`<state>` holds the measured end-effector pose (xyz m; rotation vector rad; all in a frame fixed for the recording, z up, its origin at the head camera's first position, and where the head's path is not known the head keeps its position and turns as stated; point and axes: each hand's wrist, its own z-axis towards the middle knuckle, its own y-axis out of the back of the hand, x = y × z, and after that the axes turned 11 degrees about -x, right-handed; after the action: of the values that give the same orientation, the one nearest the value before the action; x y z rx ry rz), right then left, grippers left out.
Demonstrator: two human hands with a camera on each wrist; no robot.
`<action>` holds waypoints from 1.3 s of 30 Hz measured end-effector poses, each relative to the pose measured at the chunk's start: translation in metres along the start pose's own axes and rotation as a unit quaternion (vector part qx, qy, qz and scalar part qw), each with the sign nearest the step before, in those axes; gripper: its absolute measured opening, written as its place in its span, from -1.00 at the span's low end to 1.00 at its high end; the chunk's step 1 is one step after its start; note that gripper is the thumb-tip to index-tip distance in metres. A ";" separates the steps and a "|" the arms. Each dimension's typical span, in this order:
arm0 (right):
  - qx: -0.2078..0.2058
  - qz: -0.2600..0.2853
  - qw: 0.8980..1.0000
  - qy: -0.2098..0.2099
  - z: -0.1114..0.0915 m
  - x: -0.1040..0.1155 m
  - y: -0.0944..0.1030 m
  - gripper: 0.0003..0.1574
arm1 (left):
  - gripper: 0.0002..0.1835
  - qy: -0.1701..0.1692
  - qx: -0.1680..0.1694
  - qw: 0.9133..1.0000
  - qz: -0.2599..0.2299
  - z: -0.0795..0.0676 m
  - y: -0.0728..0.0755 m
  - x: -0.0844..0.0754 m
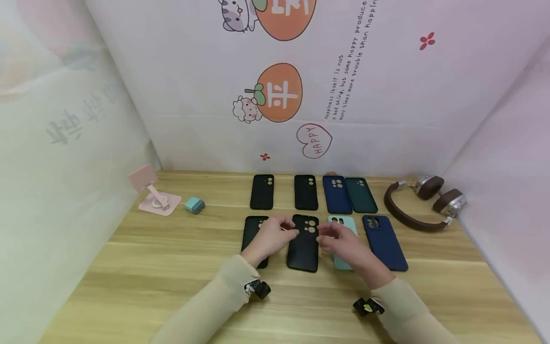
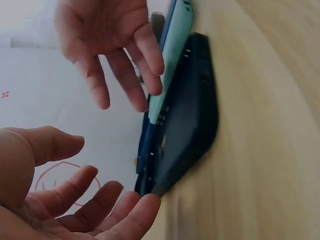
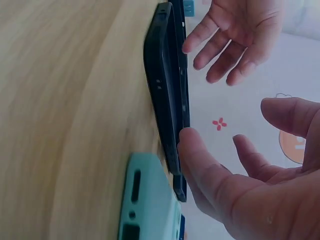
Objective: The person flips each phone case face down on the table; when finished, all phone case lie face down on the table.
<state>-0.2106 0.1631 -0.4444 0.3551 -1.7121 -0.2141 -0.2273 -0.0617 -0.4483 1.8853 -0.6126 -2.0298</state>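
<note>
Two rows of phone cases lie on the wooden table. My left hand (image 1: pixel 272 235) hovers at the upper left of the middle black phone case (image 1: pixel 303 253), partly covering another black phone case (image 1: pixel 250 230). On the other side my right hand (image 1: pixel 341 241) is over the mint phone case (image 1: pixel 343 263), close to the middle case's right edge. Both hands have loosely bent, spread fingers and hold nothing. In the left wrist view the palms of the left hand (image 2: pixel 75 200) and right hand (image 2: pixel 110 40) face the cases. The right wrist view shows the right hand (image 3: pixel 265 185) beside the black case (image 3: pixel 160 90).
Behind lie two black cases (image 1: pixel 262 192), a blue case (image 1: pixel 337 196) and a dark green case (image 1: pixel 362 196). A navy case (image 1: pixel 385 242) and brown headphones (image 1: pixel 414 222) are at right. At left stand a pink phone stand (image 1: pixel 160 203) and a charger plug (image 1: pixel 195 205). A white printed backdrop (image 1: pixel 206 95) rises behind.
</note>
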 end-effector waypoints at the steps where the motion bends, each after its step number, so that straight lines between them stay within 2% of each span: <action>1: -0.001 -0.003 1.000 -0.004 0.001 0.000 -0.001 -0.48 | -0.67 0.001 0.004 1.000 0.001 0.000 -0.001 0.001; 9: -0.011 -0.020 0.999 -0.028 0.002 0.001 -0.006 -0.50 | -0.62 0.020 0.043 0.999 0.011 -0.001 -0.007 0.008; 19: -0.012 -0.004 0.999 -0.048 0.004 0.002 -0.010 -0.47 | -0.60 0.030 0.058 0.998 -0.019 -0.001 -0.008 0.010; 24: -0.035 0.032 0.998 -0.040 0.001 0.003 -0.011 -0.45 | -0.59 0.040 0.064 0.996 -0.048 -0.001 -0.009 0.010; 30: -0.058 0.104 0.993 -0.016 0.002 0.002 -0.019 -0.55 | -0.65 0.062 0.077 0.991 -0.092 -0.001 -0.011 0.009; 35: -0.074 0.124 0.990 -0.005 0.001 0.004 -0.026 -0.59 | -0.63 0.054 0.067 0.990 -0.116 -0.001 -0.012 0.009; 39: -0.070 0.133 0.989 0.007 0.001 0.005 -0.030 -0.57 | -0.63 0.043 0.065 0.988 -0.130 -0.001 -0.011 0.008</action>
<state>-0.2086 0.1330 -0.4506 0.0232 -1.7001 -0.1340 -0.2268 -0.0566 -0.4609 2.2183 -0.5120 -2.0930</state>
